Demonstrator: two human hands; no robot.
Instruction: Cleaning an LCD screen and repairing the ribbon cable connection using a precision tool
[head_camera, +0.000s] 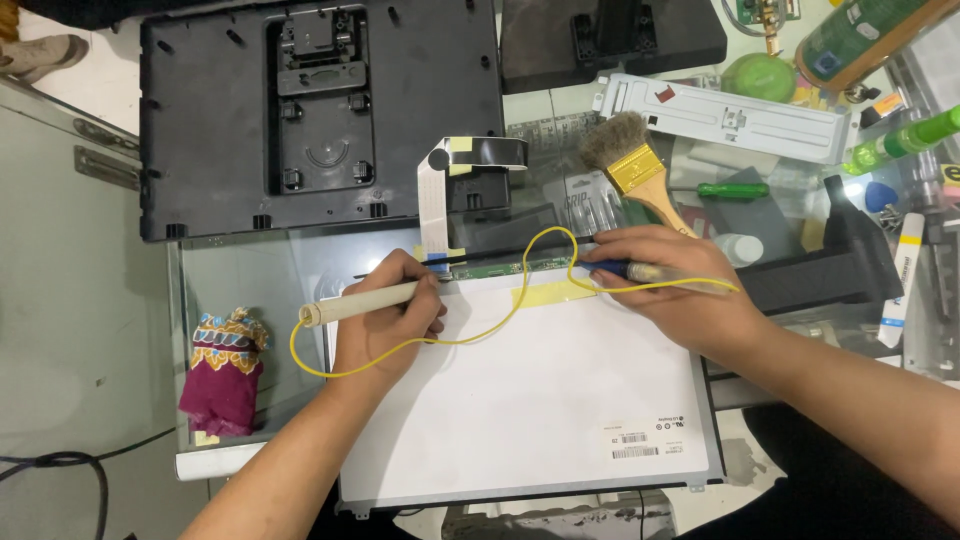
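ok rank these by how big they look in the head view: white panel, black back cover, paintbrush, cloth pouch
1. White panel and black back cover: too close to rank, and the cover is cut off at the top
2. Paintbrush
3. Cloth pouch, nearly the same

A cluttered glass-topped desk (120, 330) carries a white rectangular display panel (520, 400) at its near edge, a black plastic monitor back cover (200, 120) at the far left corner, and a maroon embroidered cloth pouch (222, 372) near the left edge.
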